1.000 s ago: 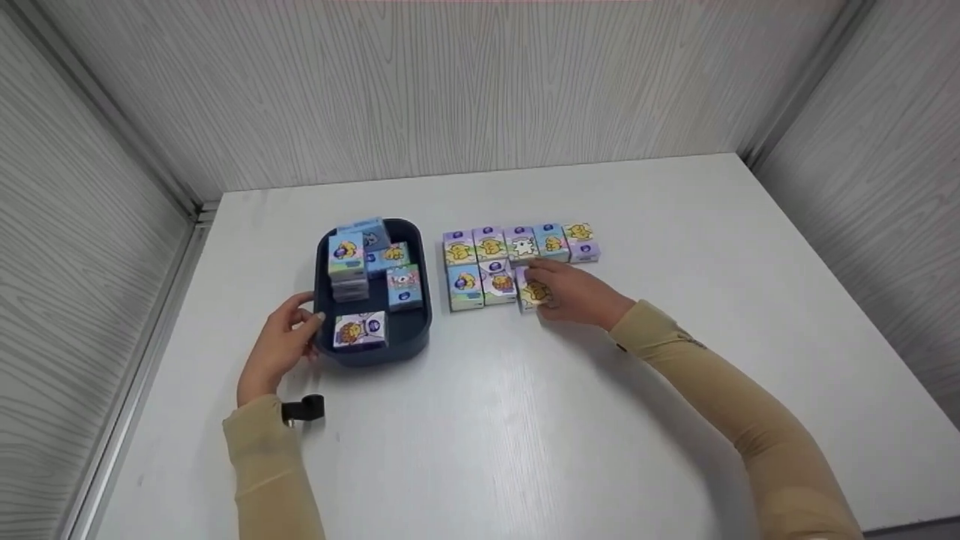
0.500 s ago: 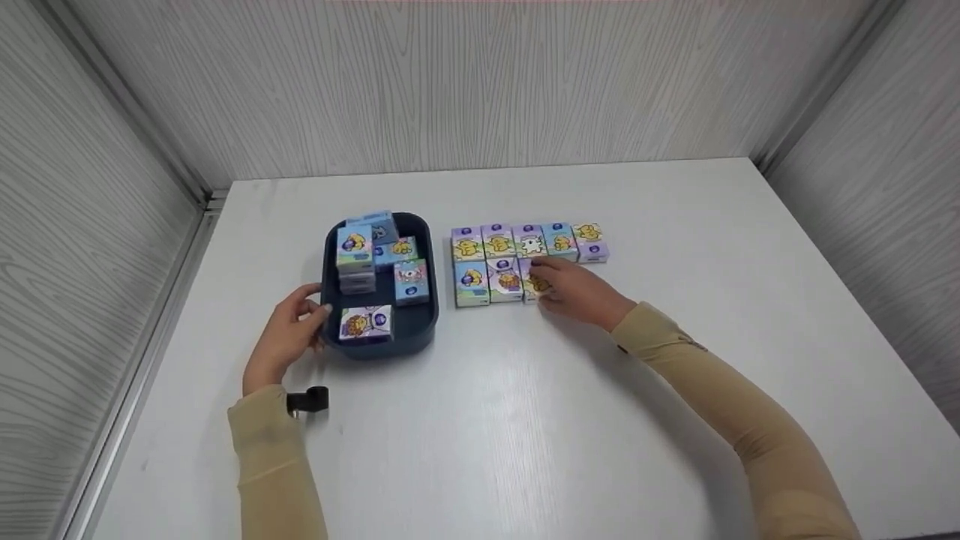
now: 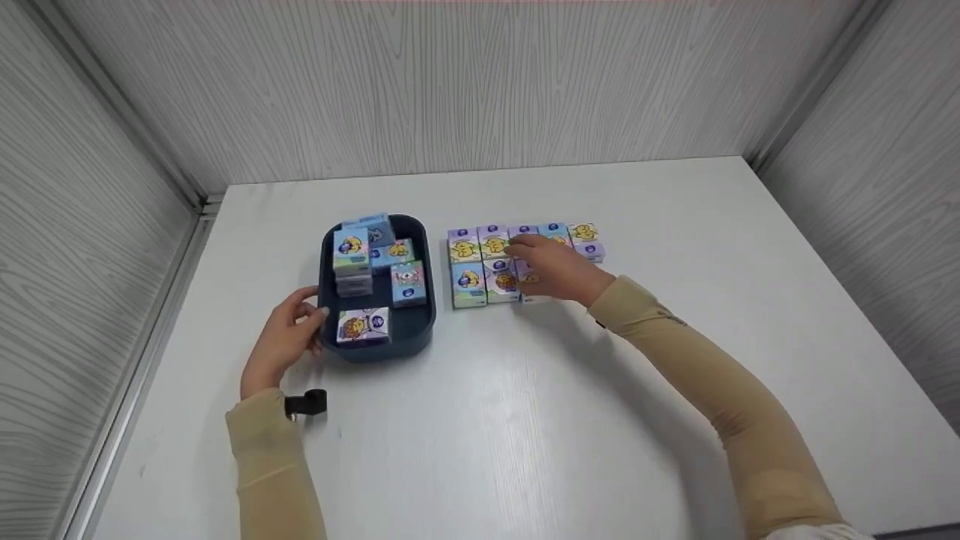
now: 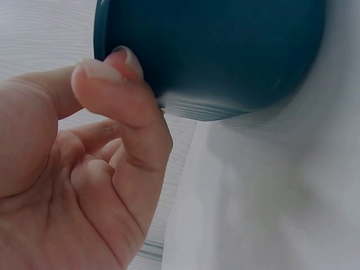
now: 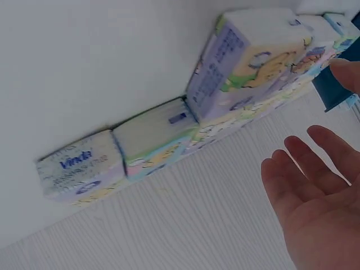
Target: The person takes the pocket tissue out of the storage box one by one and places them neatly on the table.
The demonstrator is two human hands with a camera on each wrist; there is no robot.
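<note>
Eight small tissue packs (image 3: 469, 285) lie flat on the white bench (image 3: 465, 427), in two tight rows: five behind, three in front, flush at the left end. Boxy, glossy wraps in lilac, pale blue and white, mostly yellow cartoon animals with dark purple logos. Back row's rightmost pack (image 3: 586, 241) has its print turned the other way round; "Vinda" readable on its end in the right wrist view. Third front-row pack (image 5: 264, 62) is lilac with a yellow figure, partly covered by the hand in the head view.

Dark blue bin (image 3: 394, 347) to the left of the rows, set apart from them. More packs inside: a stack (image 3: 352, 251) at its left side, a tilted blue pack at the back (image 3: 381, 230), others lying flat, including a white-purple pack (image 3: 363, 326) near the front. Lower stack layers partly hidden.

Right hand (image 3: 559, 270) reaches in from the right, palm down over the rows, fingers spread and lightly bent, no pack in its grasp. Left hand (image 3: 283, 334) at the bin's left side, thumb and index finger pinching the rim, other fingers loosely bent. Both forearms in tan sleeves (image 3: 694, 375), black strap piece (image 3: 307, 403) by the left cuff.
</note>
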